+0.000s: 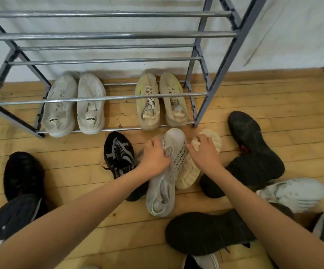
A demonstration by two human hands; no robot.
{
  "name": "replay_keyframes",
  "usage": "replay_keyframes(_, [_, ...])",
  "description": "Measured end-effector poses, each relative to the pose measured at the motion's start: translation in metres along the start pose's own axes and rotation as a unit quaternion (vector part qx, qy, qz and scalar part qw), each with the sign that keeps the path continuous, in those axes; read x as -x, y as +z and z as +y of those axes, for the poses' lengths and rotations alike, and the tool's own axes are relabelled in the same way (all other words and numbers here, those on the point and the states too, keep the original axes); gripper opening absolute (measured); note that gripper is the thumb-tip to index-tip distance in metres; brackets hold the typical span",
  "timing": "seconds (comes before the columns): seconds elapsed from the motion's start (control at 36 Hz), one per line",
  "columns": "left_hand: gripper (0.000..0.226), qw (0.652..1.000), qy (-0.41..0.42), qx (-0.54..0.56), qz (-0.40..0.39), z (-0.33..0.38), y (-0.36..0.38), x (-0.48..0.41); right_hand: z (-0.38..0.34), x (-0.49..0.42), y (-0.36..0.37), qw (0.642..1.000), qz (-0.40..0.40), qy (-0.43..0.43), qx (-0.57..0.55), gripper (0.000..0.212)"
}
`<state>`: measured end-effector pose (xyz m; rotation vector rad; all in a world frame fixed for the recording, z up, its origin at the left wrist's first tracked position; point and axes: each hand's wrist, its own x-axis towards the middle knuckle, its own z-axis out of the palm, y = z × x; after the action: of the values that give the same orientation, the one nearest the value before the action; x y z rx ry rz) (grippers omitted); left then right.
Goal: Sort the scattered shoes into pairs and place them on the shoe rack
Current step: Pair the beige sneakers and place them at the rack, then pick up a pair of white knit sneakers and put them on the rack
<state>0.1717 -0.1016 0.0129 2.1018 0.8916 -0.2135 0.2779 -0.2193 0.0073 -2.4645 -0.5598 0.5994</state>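
— Right, nearest the camera, what are the hands doing?

— Both sit in front of the shoe rack. The left hand is clenched on the laces of a grey knit sneaker that lies toe toward the rack. The right hand is curled over its mate, which lies just beside it, cream ribbed sole up; I can't tell if that grip has closed.

— How would you do it well?

— Turn the mate sole-down first, then lift the two together, heels level, so they land side by side.

— Where?

— Beyond the hands, the rack's bottom rails already carry a white pair on the left and a beige pair on the right. The upper rails look free. Black sneakers lie loose on the wooden floor around the rack's front.
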Motion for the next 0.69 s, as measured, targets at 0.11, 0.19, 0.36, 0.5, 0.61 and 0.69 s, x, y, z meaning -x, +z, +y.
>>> replay_keyframes(0.11, [0.07, 0.999, 0.007, -0.033, -0.041, -0.005, 0.021, 0.021, 0.001, 0.018, 0.0, 0.995, -0.084, 0.051, -0.022, 0.067])
replay_keyframes(0.19, [0.07, 0.997, 0.028, -0.055, -0.04, -0.011, 0.032, 0.033, -0.001, 0.025, 0.005, 0.993, -0.107, 0.034, -0.042, 0.075])
replay_keyframes(0.36, [0.061, 0.996, 0.046, -0.047, -0.052, -0.012, 0.031, 0.036, -0.008, 0.028, 0.018, 0.976, -0.117, 0.088, -0.16, 0.049])
replay_keyframes(0.5, [0.076, 0.994, 0.088, -0.004, 0.068, -0.009, 0.028, 0.046, 0.0, 0.029, 0.007, 0.958, -0.095, 0.098, -0.253, 0.042])
replay_keyframes(0.61, [0.079, 0.995, 0.037, 0.086, 0.036, -0.004, 0.023, 0.053, 0.007, 0.023, -0.015, 0.923, -0.078, 0.137, -0.352, 0.042])
replay_keyframes(0.69, [0.057, 0.991, -0.012, 0.122, -0.052, -0.001, 0.016, 0.053, 0.011, 0.018, -0.028, 0.903, -0.056, 0.155, -0.397, 0.041])
